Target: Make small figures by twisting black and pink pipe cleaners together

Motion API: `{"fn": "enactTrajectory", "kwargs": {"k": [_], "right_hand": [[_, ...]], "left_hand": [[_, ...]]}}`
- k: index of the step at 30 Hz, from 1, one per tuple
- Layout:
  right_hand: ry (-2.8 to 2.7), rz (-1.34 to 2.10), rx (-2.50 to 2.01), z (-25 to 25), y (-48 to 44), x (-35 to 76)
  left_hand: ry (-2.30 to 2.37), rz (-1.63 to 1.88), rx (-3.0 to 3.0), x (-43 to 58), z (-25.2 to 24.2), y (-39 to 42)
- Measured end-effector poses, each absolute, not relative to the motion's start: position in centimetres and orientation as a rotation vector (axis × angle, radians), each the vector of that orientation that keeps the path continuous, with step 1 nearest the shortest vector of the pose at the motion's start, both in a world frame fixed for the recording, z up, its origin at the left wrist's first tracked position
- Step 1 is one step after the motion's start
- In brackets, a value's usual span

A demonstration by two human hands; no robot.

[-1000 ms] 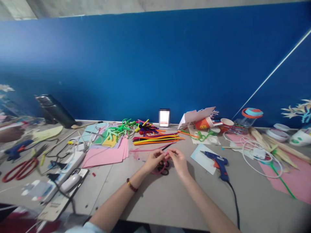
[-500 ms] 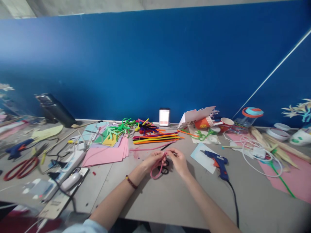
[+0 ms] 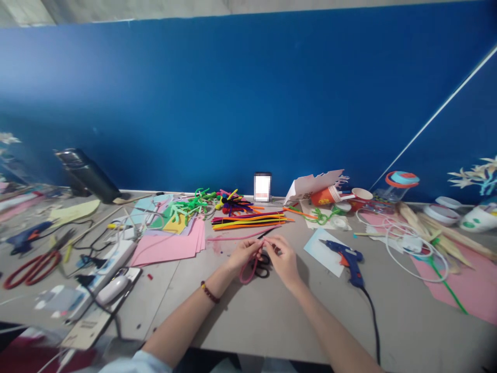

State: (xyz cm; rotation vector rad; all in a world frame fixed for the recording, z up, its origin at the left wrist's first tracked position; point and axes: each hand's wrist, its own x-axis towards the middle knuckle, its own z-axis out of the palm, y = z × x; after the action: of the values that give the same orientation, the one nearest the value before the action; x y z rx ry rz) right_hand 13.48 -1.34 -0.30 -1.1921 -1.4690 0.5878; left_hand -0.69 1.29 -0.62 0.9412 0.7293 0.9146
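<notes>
Presently, the left hand (image 3: 247, 254) pinches the pink pipe cleaner (image 3: 245, 282), its loop beside the black scissors (image 3: 264, 276); the right hand (image 3: 284, 259) curls its fingertips close — their hold I cannot tell. Short, gentle pinches should bend it neatly.

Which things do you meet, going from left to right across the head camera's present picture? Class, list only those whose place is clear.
dark bottle → fan of pink sheets → left hand → right hand → glue gun → jar with orange-and-blue lid → green-spotted cup
</notes>
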Motion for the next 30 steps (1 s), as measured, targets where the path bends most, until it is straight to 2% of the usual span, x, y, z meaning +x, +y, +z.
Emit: {"fn": "enactTrajectory", "kwargs": {"k": [8,14,17,30], "right_hand": [[-1.471,0.678,-1.168,-0.2,-1.1,13.6],[-1.058,1.363,-1.081,-0.7,0.1,14.1],[-0.959,1.526,-1.008,-0.9,0.2,14.0],[-0.879,1.537,-0.950,-0.9,-0.1,13.8]], "left_hand": [[0.751,0.935,0.977,-0.8,0.0,1.2],[0.726,0.913,0.835,-0.9,0.4,1.2],[0.685,0.899,0.827,-0.9,0.4,1.1],[0.630,0.775,0.889,-1.0,-0.6,1.3]]}}
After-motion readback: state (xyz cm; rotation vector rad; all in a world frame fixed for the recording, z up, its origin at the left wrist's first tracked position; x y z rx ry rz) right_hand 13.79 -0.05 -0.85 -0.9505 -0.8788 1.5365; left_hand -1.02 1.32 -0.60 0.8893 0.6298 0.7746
